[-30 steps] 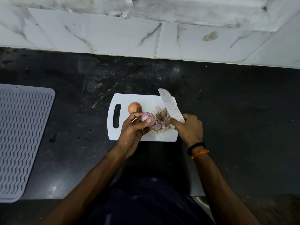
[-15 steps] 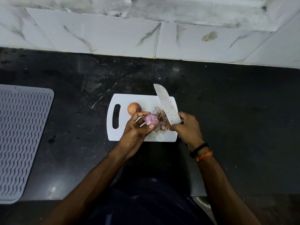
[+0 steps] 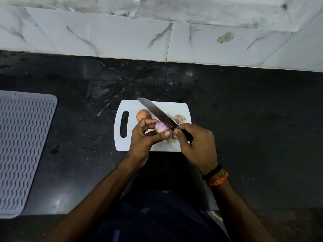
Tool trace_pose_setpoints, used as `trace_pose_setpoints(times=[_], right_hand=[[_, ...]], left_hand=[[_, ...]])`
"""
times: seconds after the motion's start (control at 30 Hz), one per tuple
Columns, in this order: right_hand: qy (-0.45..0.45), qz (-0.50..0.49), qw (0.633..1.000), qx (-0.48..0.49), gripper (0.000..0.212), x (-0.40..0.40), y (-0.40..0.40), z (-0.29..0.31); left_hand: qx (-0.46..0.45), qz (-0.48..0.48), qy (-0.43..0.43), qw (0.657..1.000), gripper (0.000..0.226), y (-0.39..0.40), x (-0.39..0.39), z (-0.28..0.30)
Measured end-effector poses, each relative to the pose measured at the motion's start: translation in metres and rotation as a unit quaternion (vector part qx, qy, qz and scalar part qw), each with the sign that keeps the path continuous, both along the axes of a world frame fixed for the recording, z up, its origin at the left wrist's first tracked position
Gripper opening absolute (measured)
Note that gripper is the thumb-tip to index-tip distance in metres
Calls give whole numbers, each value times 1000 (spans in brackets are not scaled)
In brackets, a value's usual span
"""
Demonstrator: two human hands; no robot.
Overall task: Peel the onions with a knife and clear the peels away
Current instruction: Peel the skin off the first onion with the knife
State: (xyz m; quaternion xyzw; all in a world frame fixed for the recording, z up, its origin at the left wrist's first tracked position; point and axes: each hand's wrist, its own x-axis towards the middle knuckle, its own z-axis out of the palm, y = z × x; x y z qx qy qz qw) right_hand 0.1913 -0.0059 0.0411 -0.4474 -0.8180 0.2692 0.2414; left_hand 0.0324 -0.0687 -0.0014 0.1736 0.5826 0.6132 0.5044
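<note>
A: status?
B: My left hand [image 3: 145, 137] grips peeled onion [image 3: 161, 126] over cutting board [image 3: 130, 144]. Right hand [image 3: 197, 144] clamps knife [image 3: 157, 111], blade on it. Unpeeled onion [image 3: 143, 114], peels [image 3: 180, 118] on board.
A: labels?
B: No readable text.

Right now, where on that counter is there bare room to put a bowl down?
The black stone counter lies bare right of the white plastic cutting board, and between the board and the grey ribbed mat. The board itself is crowded: unpeeled brown onion, purple peels, both hands.
</note>
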Motion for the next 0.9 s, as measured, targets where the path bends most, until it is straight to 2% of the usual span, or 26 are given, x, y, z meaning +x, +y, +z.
trace_pose_setpoints(times=[0.13, 0.3, 0.43, 0.5, 0.67, 0.83, 0.9], right_hand=[[-23, 12, 1000, 4, 19, -3, -3, -2], [6, -16, 999, -30, 13, -7, -2, -1], [9, -45, 997, -57, 15, -11, -3, -4], [-10, -62, 997, -47, 17, -11, -2, -5], [-131, -87, 987, -19, 23, -5, 5, -11], [-70, -123, 990, -12, 21, -7, 5, -4], [-42, -141, 988, -39, 27, -9, 4, 0]], left_hand=[[-1, 14, 6, 1000, 50, -1, -4, -4], [24, -2, -5, 1000, 38, -3, -3, -4], [22, 11, 16, 1000, 39, -1, -5, -5], [25, 23, 29, 999, 38, -2, -6, -4], [49, 32, 12, 998, 43, -5, -5, -1], [65, 36, -14, 997, 53, -5, -5, 1], [73, 31, -39, 996, 48, -5, -3, 1]])
